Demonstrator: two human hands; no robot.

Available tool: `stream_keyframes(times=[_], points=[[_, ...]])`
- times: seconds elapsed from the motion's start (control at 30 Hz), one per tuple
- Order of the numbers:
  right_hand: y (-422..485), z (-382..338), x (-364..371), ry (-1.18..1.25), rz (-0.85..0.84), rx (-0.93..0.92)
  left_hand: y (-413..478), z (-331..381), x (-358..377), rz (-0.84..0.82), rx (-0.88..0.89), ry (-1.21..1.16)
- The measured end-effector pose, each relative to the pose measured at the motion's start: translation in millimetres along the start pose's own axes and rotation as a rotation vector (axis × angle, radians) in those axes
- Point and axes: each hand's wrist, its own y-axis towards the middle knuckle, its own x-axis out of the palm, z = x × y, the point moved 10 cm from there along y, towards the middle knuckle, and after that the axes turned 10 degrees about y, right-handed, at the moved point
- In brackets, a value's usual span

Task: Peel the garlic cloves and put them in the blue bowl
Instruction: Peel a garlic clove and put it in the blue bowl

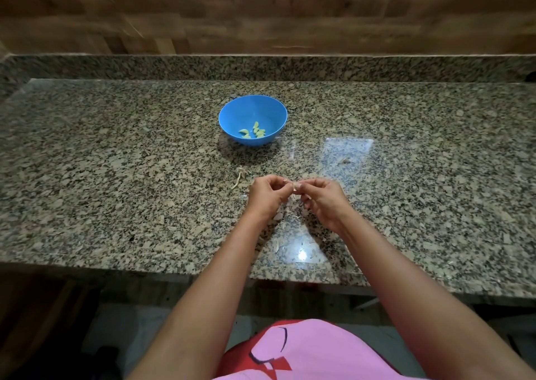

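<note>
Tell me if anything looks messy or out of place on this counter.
Only peeling litter: a stringy garlic root scrap lies on the granite counter left of the hands, with thin skin flakes nearer the edge. The blue bowl stands upright, its peeled cloves inside.

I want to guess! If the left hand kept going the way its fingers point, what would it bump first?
Probably the garlic clove it already pinches, then the right hand just beyond, though depth is hard to judge.
</note>
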Motion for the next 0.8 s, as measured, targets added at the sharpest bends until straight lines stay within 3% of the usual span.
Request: stream_keyframes(times=[0.17, 0.37, 0.5, 0.8], points=[[0, -1, 4, 0.072, -0.056, 0.025, -4, 12, 2, 0.046, 0.062, 0.103], [3, -3, 3, 0.081, -0.098, 0.025, -3, 3, 0, 0.045, 0.005, -0.050], [6, -2, -1, 0.088, -0.100, 0.033, -4, 9, 0, 0.009, 0.035, -0.018], [5, 2, -3, 0.100, -0.036, 0.068, -11, 43, -2, 0.104, 0.313, 0.476]])
